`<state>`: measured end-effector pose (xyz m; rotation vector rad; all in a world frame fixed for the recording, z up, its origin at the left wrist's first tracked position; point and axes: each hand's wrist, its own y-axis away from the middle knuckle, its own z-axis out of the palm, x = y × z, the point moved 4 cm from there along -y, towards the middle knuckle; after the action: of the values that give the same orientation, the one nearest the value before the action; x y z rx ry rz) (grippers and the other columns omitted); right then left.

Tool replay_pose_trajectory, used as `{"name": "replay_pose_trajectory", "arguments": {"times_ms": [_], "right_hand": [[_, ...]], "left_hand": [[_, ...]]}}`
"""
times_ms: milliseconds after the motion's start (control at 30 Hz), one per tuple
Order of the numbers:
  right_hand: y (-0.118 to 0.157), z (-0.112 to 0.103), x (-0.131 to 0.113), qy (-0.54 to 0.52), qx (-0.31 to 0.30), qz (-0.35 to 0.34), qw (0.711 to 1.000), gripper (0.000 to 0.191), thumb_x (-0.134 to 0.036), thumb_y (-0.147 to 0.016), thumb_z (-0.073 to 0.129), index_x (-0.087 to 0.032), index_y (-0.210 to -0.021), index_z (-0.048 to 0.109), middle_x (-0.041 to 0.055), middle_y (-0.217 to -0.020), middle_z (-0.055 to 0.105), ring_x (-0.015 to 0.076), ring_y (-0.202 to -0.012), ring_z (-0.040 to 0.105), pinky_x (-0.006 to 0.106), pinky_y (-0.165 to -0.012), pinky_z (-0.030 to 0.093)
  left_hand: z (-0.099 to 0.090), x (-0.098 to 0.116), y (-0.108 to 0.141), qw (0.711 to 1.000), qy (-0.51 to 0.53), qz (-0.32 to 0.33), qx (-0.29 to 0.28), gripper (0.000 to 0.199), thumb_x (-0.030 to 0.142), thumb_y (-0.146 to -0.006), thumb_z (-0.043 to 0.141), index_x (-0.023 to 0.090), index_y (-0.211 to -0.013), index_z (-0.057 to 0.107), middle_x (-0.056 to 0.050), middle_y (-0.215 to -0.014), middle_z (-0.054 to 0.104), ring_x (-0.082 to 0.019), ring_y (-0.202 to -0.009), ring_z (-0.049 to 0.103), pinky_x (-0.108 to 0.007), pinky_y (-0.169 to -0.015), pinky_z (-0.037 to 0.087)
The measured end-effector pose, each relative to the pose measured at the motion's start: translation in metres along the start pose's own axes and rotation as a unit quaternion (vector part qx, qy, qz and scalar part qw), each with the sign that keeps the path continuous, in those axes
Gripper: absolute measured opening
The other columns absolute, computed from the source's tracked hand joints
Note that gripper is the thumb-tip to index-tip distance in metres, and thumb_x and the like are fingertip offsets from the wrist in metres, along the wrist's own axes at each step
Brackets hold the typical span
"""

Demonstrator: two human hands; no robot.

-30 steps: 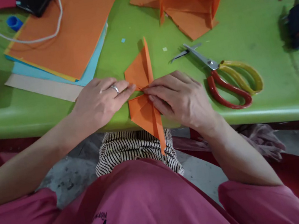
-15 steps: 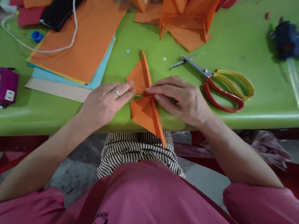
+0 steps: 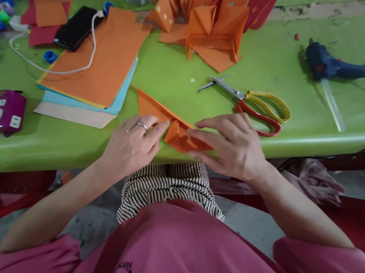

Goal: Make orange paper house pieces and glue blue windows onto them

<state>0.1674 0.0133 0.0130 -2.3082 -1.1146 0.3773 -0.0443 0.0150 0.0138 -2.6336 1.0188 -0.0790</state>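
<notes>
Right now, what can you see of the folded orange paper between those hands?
The folded orange paper looks matte and creased, with one pointed end angling toward the far left and folded flaps at its near end. It slants by the front edge of the green table. The left hand meets its middle, the right hand its near end; blur hides how firmly either grips.

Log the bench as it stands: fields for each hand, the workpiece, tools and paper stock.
Left hand: fingertips at the workpiece, ring on one finger
Right hand: fingers at the workpiece's near right end; firmness of grip unclear
Workpiece: folded orange paper, lying slantwise at the table edge
Scissors: red and yellow handles, beside right hand
Glue gun: dark blue, far right
Paper stack: orange sheet on top, white cable across it
</notes>
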Motion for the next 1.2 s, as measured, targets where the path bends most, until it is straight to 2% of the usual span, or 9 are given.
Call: {"name": "replay_pose_trajectory", "arguments": {"times_ms": [100, 300, 633, 833, 1000, 1100, 1200], "right_hand": [[0.002, 0.010, -0.017, 0.061, -0.041, -0.043, 0.996, 0.040, -0.044, -0.095, 0.066, -0.021, -0.128, 0.064, 0.0084, -0.116, 0.074, 0.0245, -0.104, 0.057, 0.041, -0.086, 0.040], [-0.001, 0.012, -0.023, 0.135, -0.055, -0.036, 0.989, 0.020, -0.024, -0.098, 0.063, -0.024, -0.117, 0.068, 0.0031, -0.114, 0.075, 0.0219, -0.103, 0.051, 0.040, -0.091, 0.034], [0.002, 0.009, -0.019, 0.135, -0.121, -0.020, 0.983, 0.037, -0.050, -0.101, 0.055, -0.023, -0.124, 0.066, 0.0062, -0.120, 0.073, 0.0254, -0.106, 0.049, 0.043, -0.094, 0.033], [0.003, 0.013, -0.019, 0.104, -0.140, 0.009, 0.985, 0.043, -0.056, -0.100, 0.052, -0.026, -0.128, 0.064, 0.0075, -0.124, 0.069, 0.0276, -0.109, 0.050, 0.045, -0.097, 0.033], [0.003, 0.009, -0.012, 0.119, -0.111, 0.034, 0.986, 0.042, -0.049, -0.101, 0.054, -0.023, -0.132, 0.062, 0.0109, -0.128, 0.069, 0.0280, -0.113, 0.052, 0.047, -0.100, 0.034], [0.006, 0.001, -0.006, 0.088, -0.101, 0.049, 0.990, 0.050, -0.051, -0.098, 0.059, -0.024, -0.140, 0.057, 0.0121, -0.133, 0.066, 0.0299, -0.118, 0.051, 0.049, -0.101, 0.034], [0.016, -0.009, 0.003, 0.040, -0.101, 0.093, 0.990, 0.055, -0.056, -0.093, 0.062, -0.030, -0.141, 0.057, 0.0106, -0.135, 0.064, 0.0326, -0.121, 0.050, 0.051, -0.100, 0.036]], "left_hand": [[0.005, -0.002, 0.002, 0.999, 0.040, 0.030, 0.022, 0.037, 0.023, -0.098, 0.053, 0.008, -0.131, 0.064, -0.016, -0.130, 0.069, -0.027, -0.119, 0.065, -0.041, -0.101, 0.053], [0.013, 0.001, 0.006, 0.999, 0.028, 0.040, 0.016, 0.036, 0.033, -0.099, 0.059, 0.012, -0.127, 0.067, -0.013, -0.123, 0.073, -0.027, -0.111, 0.067, -0.041, -0.096, 0.053], [0.018, 0.005, 0.010, 0.998, 0.041, 0.037, 0.024, 0.043, 0.041, -0.100, 0.058, 0.016, -0.134, 0.064, -0.016, -0.131, 0.069, -0.028, -0.113, 0.065, -0.043, -0.095, 0.053], [0.016, 0.011, 0.004, 0.996, 0.012, 0.085, 0.021, 0.038, 0.031, -0.100, 0.058, 0.010, -0.131, 0.065, -0.015, -0.140, 0.066, -0.029, -0.126, 0.063, -0.043, -0.104, 0.051], [0.021, 0.019, 0.002, 0.993, 0.030, 0.092, 0.066, 0.033, 0.025, -0.102, 0.055, 0.007, -0.126, 0.067, -0.017, -0.127, 0.073, -0.027, -0.123, 0.066, -0.043, -0.104, 0.052], [0.022, 0.026, 0.008, 0.990, 0.009, 0.086, 0.113, 0.027, 0.024, -0.100, 0.058, 0.008, -0.118, 0.071, -0.017, -0.122, 0.075, -0.027, -0.114, 0.071, -0.041, -0.096, 0.056], [0.014, 0.030, 0.012, 0.981, 0.010, 0.105, 0.163, 0.016, 0.015, -0.094, 0.065, 0.012, -0.107, 0.074, -0.012, -0.111, 0.079, -0.024, -0.103, 0.075, -0.036, -0.088, 0.059]]}}
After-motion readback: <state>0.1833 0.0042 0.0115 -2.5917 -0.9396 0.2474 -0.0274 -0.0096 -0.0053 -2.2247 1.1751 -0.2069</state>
